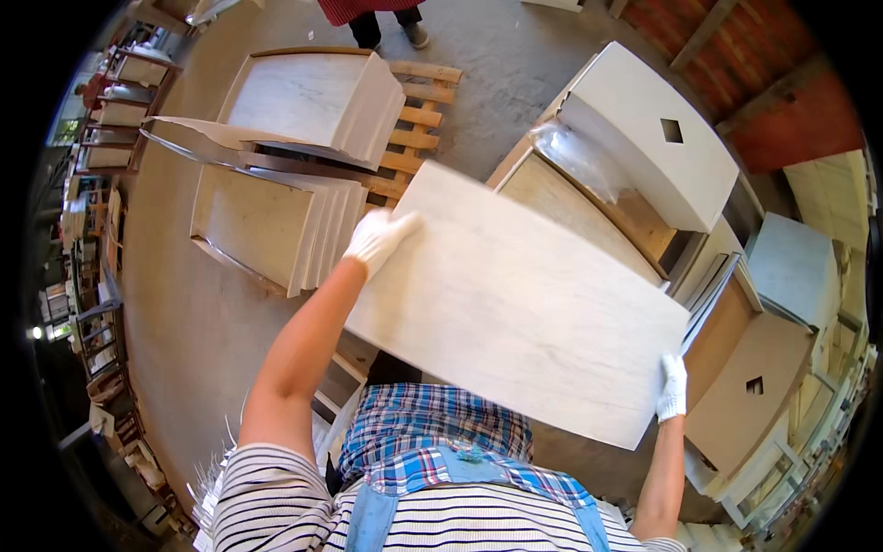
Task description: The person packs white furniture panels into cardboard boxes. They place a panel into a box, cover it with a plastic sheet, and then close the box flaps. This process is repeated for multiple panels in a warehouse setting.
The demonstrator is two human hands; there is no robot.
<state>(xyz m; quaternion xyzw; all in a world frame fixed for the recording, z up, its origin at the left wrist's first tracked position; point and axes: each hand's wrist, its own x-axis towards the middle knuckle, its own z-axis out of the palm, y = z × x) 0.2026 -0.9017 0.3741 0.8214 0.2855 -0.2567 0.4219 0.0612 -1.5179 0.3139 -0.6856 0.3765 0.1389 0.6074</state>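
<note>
A large rectangular white tile (pixel 515 308) with faint grey veining is held up in front of my body, tilted down toward the right. My left hand (pixel 379 241), in a white knit glove, grips its upper left edge with the thumb on the face. On the lower right edge, my right hand (pixel 673 388), gloved the same way, is closed round the tile's short side. The fingers behind the tile are hidden. Just beyond it lies an open cardboard box (pixel 575 207) with a tan panel and clear plastic film inside.
Stacks of similar tiles in cartons (pixel 299 97) stand at the left by a wooden pallet (pixel 416 138). White cartons with square cutouts (pixel 708 138) are at the right. A person in a red garment (pixel 372 7) stands at the far side. Loaded racks (pixel 120 110) line the far left.
</note>
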